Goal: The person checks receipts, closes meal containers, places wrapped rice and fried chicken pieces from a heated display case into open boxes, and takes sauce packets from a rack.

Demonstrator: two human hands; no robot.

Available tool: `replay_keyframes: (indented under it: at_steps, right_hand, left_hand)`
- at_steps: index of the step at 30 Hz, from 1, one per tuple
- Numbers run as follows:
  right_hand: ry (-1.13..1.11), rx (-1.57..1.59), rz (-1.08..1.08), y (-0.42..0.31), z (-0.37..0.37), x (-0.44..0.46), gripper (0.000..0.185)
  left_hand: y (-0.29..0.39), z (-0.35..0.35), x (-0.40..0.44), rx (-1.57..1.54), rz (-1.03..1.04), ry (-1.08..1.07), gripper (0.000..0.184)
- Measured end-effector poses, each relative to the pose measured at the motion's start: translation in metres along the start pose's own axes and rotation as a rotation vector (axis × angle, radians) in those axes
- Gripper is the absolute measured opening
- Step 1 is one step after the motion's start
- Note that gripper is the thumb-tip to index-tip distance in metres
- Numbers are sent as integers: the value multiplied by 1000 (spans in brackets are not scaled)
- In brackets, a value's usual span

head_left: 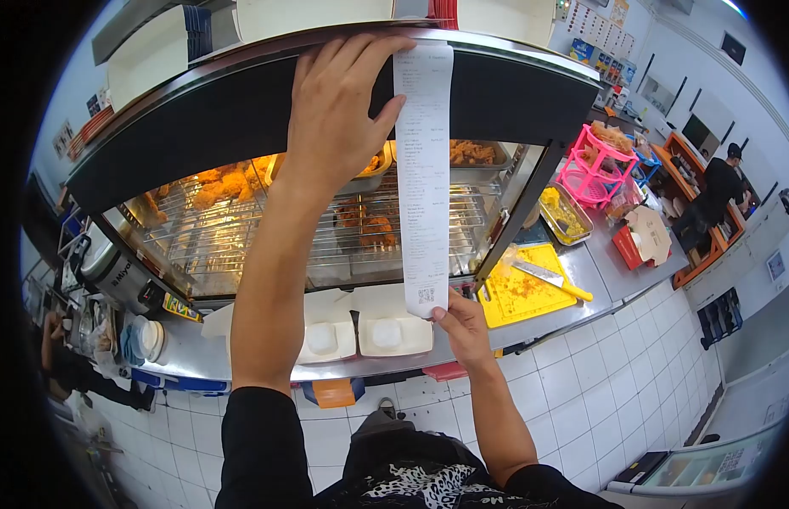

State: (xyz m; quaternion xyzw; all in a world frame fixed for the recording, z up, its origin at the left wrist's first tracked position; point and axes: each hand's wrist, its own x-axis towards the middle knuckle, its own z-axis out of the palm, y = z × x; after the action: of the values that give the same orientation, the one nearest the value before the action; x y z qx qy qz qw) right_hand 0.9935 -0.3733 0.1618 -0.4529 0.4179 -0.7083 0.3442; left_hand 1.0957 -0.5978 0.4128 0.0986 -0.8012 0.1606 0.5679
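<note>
A long printed receipt (425, 170) hangs down the front of the black-framed glass food warmer (241, 102), a QR code near its lower end. My left hand (343, 102) lies flat against the warmer's top edge, fingers stretched and thumb apart; its index fingertip and thumb reach the receipt's upper left edge. With thumb and fingers, my right hand (464, 329) pinches the receipt's bottom end. Behind the glass, fried chicken (229, 185) lies on wire racks. Below, two paper boxes (396, 338), each with a white mound inside, stand on the counter.
To the right, a knife (547, 278) lies on a yellow cutting board (526, 297), near a metal tray (566, 216) of yellow food. Beyond are a pink tiered basket (596, 174) and a red box (640, 242). A rice cooker (114, 263) stands left. Other people stand far left and right.
</note>
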Motion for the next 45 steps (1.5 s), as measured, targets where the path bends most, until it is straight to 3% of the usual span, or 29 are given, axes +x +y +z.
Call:
replay_keyframes:
  at_steps: [11, 18, 30, 34, 36, 39, 40, 42, 45]
  right_hand:
    - [32, 39, 105, 6, -5, 4, 22]
    - [4, -194, 206, 61, -55, -34, 18]
    - [295, -428, 660, 99, -188, -272, 16]
    - [364, -476, 859, 142, -232, -364, 16]
    - [505, -400, 995, 169, -252, -423, 15]
    - [799, -368, 1385, 199, -275, -515, 15]
    - [783, -223, 1444, 212, -290, -552, 15]
    - [611, -330, 1397, 201, -286, -584, 17]
    - [833, -261, 1433, 177, -265, -581, 19]
  left_hand:
    - [10, -10, 5, -45, -68, -51, 51]
    - [18, -12, 7, 14, -90, -63, 50]
    - [26, -9, 8, 111, -103, -53, 51]
    - [32, -12, 11, 153, -112, -79, 53]
    - [35, -15, 13, 172, -123, -99, 53]
    - [36, -12, 13, 185, -148, -101, 53]
    - [38, -11, 11, 179, -151, -88, 54]
    - [43, -9, 9, 164, -152, -64, 56]
    - [43, -5, 2, 141, -134, -3, 62]
